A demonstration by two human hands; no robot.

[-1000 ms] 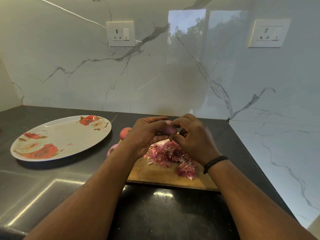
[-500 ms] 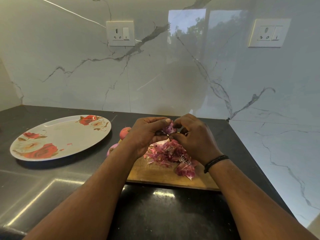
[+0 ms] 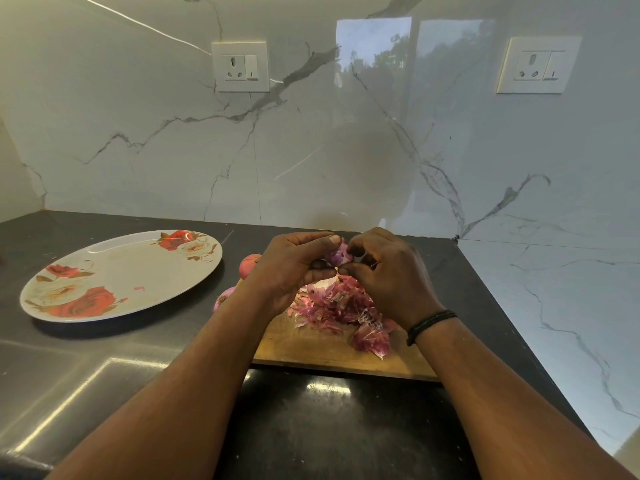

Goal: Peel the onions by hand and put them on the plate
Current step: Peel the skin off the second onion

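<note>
I have both hands raised together above the far end of the cutting board (image 3: 332,351). My left hand (image 3: 287,268) curls round a small onion (image 3: 337,254) from the left, thumb tip pressed on its top and the other fingers tucked beneath it. My right hand (image 3: 388,275) closes on the same onion from the right, fingertips pinching at its right side and lower edge. The onion sits right between the two sets of fingertips, mostly covered, with only a pale purple patch showing in the gap. So little of it is exposed that I cannot tell which way its root or tip points, or how its long axis runs.

Directly below the hands, a heap of onion skins (image 3: 341,304) lies on the board, with one larger purple piece nearer its front edge. A black band (image 3: 429,323) circles my right wrist.

Left of my left hand, two unpeeled onions (image 3: 248,263) rest on the dark counter (image 3: 104,368), partly hidden behind my wrist; the nearer one lies just beside the board's left edge. Further left, well apart from the hands, the floral plate (image 3: 121,271) lies flat on the counter, with only a tiny pink scrap on it. Behind everything stands the marble wall (image 3: 311,150), with two socket plates (image 3: 240,66).
</note>
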